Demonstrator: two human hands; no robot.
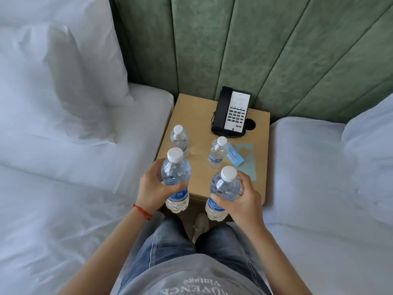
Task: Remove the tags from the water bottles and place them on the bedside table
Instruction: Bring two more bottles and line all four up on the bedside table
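My left hand grips a clear water bottle with a white cap and blue label, held upright above the front edge of the wooden bedside table. My right hand grips a second such bottle the same way. Two more bottles stand on the table: one at the left, one near the middle. A light blue tag hangs at the middle bottle's right side. Pale blue paper pieces lie flat on the table beside it.
A black and white desk phone sits at the table's back, next to a round hole. White beds flank the table on both sides, with pillows. A green padded headboard rises behind. My knees and a shoe are below.
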